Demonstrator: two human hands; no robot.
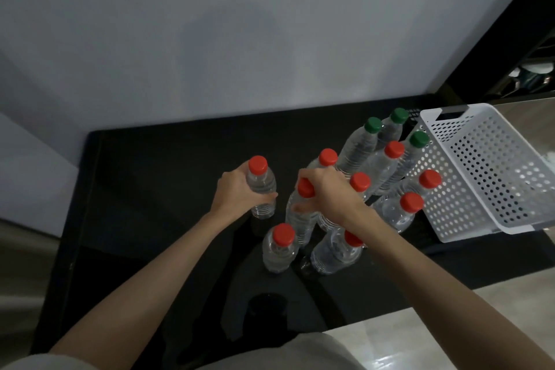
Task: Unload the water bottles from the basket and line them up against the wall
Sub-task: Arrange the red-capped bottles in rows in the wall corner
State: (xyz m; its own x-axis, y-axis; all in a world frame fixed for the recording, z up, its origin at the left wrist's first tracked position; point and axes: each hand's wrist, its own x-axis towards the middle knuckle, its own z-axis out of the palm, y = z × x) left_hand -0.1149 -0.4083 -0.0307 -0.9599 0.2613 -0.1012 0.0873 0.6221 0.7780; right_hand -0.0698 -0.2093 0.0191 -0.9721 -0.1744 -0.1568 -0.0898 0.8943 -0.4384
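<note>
Several clear water bottles stand upright on a black table (156, 177), most with red caps and three with green caps (373, 125). My left hand (237, 192) is wrapped around a red-capped bottle (260, 186) at the left of the group. My right hand (327, 195) grips the neck of another red-capped bottle (300, 216) in the middle. Two red-capped bottles (279, 249) stand nearest me. The white perforated basket (492, 171) sits at the right, tilted, with no bottles visible inside. The pale wall (240, 39) rises behind the table.
The table's left part and the strip along the wall hold no objects. A dark doorway or shelf area (528, 63) lies at the far right. A light floor (450, 324) shows at the lower right, below the table edge.
</note>
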